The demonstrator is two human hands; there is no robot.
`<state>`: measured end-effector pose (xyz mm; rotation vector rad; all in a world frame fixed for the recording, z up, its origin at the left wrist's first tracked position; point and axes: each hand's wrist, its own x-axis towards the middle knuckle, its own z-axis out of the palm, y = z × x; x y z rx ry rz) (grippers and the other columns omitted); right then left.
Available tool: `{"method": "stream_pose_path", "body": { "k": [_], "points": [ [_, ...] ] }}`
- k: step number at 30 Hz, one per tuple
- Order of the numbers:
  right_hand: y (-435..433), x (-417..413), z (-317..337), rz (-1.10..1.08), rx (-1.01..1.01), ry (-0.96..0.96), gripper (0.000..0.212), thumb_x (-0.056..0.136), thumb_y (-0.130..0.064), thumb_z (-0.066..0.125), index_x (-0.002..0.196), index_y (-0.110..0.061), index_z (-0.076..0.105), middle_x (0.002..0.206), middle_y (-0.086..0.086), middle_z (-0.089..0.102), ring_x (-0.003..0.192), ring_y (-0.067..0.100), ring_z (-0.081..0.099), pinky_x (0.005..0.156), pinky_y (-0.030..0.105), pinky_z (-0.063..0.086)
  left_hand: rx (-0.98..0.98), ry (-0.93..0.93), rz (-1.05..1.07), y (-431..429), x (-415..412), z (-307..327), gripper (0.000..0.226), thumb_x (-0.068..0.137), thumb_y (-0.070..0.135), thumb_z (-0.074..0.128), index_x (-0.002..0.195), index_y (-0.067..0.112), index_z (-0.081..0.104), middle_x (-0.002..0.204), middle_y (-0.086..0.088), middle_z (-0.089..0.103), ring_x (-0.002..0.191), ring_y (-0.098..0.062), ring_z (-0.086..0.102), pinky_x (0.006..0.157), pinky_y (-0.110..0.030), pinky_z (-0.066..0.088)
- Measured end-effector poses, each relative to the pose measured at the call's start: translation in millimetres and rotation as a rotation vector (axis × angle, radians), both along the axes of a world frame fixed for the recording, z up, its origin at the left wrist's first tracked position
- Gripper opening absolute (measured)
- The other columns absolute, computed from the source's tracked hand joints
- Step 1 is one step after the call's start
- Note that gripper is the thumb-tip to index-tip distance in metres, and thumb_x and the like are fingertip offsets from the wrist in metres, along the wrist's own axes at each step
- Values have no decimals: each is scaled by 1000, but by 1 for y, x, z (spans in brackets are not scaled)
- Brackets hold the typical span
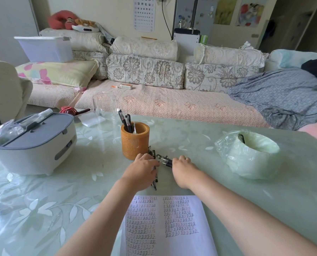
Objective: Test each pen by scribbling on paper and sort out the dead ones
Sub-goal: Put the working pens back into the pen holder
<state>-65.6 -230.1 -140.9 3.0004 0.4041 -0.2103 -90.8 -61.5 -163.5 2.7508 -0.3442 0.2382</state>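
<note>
Both forearms were stretched forward over the leaf-patterned table (292,163), palms turned down. The left hand (144,169) was laid across a bundle of loose pens (164,160) lying on the table just near and right of the pen holder (135,145), its fingers bent over them; whether the bundle was truly grasped could not be told. The right hand (181,166) was set knuckles-up against the right ends of the same pens, its fingertips curled under and hidden, so its hold could not be told either. Several dark upright pens (125,121) were held in the round orange-brown pen holder. To the right, one dark pen (241,138) was seen leaning inside a small bin (255,163) lined with a pale plastic bag. A sheet of paper (172,224), filled with rows of written marks, was spread near the table's edge between the forearms. A white box (34,154) with a grey lid was placed at the left
</note>
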Motion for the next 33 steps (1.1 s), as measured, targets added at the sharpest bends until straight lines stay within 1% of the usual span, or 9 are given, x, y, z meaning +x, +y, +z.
{"method": "stream_pose_path", "body": {
  "k": [5,8,12,15,18,22,25,30,33],
  "points": [
    [-6,-4,8,-32,206,-25,34,89,-1,44,123,-2,42,125,19,42,111,37,52,89,38,43,-119,-1,75,2,-3,6,41,98,24,48,139,23,49,134,1,52,124,-21,43,102,-33,40],
    [-7,1,19,-85,419,-3,31,93,-8,40,124,-7,45,125,15,42,107,36,54,83,34,40,-394,-77,166,0,-5,21,39,98,26,46,137,23,47,127,0,61,114,-21,57,92,-34,48],
    [-3,4,26,-112,976,193,25,97,-7,35,111,-19,51,103,6,58,83,23,60,72,33,43,-763,-115,176,-4,-4,48,41,98,36,49,139,31,46,124,6,63,108,-10,60,93,-34,49],
    [-2,-1,27,-9,1174,254,24,97,1,37,106,-16,51,92,2,63,78,18,57,75,28,43,-902,-86,3,-9,-6,62,47,98,35,53,143,40,40,129,12,59,113,-2,58,95,-26,47],
    [0,-6,24,91,1206,296,20,97,1,39,106,-11,53,88,-1,66,81,17,57,81,30,46,-784,-123,-57,-12,-7,69,53,97,29,56,144,44,37,130,16,56,112,7,56,90,-13,43],
    [5,-7,19,116,1163,314,19,97,-6,42,105,-15,57,91,-8,68,89,14,63,92,35,49,-549,-178,-12,-12,-7,69,41,97,21,54,135,36,53,126,9,63,111,-7,57,84,-11,38],
    [9,-6,22,113,1168,328,22,94,-1,41,103,-15,55,91,-4,68,90,15,67,92,35,51,-553,-186,-18,-11,-8,68,37,94,18,58,127,36,61,121,12,64,98,-1,59,75,0,38],
    [9,-5,25,110,1198,305,34,85,6,45,114,-10,54,91,5,68,84,10,68,77,22,49,-550,-249,-46,-17,-7,72,40,91,16,64,127,34,62,121,16,57,94,4,53,78,5,33],
    [9,-6,22,107,1154,311,31,85,6,44,109,-12,53,90,3,68,85,10,69,81,31,54,-541,-221,-52,-18,-8,71,41,93,19,61,130,35,59,116,17,60,95,3,56,77,2,36]
  ]
}}
